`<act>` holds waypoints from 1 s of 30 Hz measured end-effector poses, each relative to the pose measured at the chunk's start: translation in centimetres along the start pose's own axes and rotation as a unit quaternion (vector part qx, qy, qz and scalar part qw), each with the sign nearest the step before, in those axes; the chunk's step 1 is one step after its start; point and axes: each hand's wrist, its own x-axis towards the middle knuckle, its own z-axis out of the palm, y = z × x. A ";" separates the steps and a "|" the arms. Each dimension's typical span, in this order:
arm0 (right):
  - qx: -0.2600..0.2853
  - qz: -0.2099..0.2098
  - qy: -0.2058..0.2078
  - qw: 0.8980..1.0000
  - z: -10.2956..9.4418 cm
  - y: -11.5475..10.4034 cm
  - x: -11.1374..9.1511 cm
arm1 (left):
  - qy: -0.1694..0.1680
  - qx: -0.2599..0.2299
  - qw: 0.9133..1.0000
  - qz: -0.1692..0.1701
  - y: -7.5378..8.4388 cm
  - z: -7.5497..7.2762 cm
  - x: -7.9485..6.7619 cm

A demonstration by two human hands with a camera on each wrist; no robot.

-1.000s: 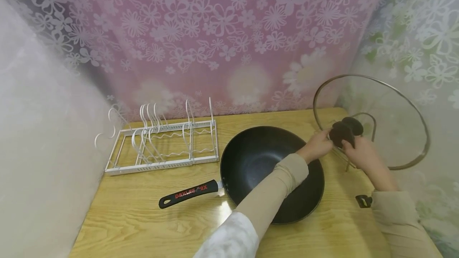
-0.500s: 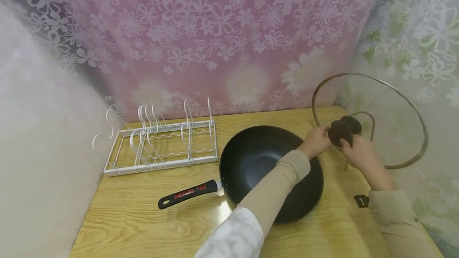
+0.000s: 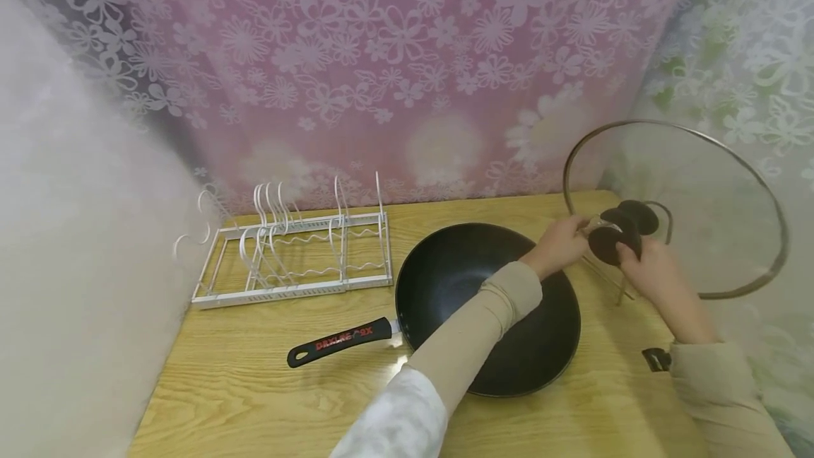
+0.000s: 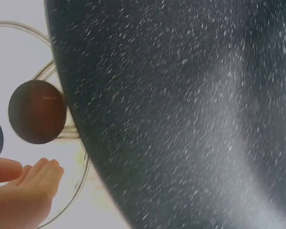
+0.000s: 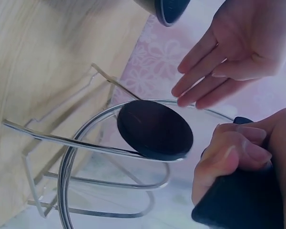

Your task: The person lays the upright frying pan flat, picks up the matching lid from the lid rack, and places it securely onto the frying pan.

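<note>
A clear glass lid [image 3: 712, 232] with a metal rim stands tilted at the right, at a small wire stand [image 5: 157, 181]. My right hand [image 3: 661, 278] grips a black, rounded, knob-like piece [image 3: 607, 242] in front of the glass; I cannot tell whether this is part of the lid. Behind it shows a dark disc [image 5: 155, 129], within the lid's rim. My left hand [image 3: 561, 242] reaches close to the knob-like piece; the right wrist view shows its fingers extended, touching nothing. Below the left forearm sits a black wok [image 3: 445, 281], its handle [image 3: 340, 341] marked in red letters.
A white wire rack [image 3: 289, 293] with upright loops stands on the wooden table [image 3: 267, 401] at the left. Flowered cloth [image 3: 407, 76] hangs behind and on the right. A small black piece [image 3: 656, 360] shows beside the right cuff.
The lid, the knob-like piece and my right hand have shifted slightly right, with the lid's rim higher. My left hand has drawn a little away from the piece. The view has also shifted slightly.
</note>
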 end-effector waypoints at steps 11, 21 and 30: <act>0.021 0.000 0.028 0.999 -2.3 -1.3 -0.7 | -0.060 0.020 0.998 0.020 3.0 -3.1 -2.8; -0.015 -0.008 0.074 0.997 -4.4 -2.5 -1.7 | -0.101 0.106 0.985 0.088 4.4 -5.2 -6.1; -0.027 -0.026 0.117 0.992 -6.0 -4.4 -2.9 | -0.091 0.157 0.972 0.152 4.3 -7.0 -10.3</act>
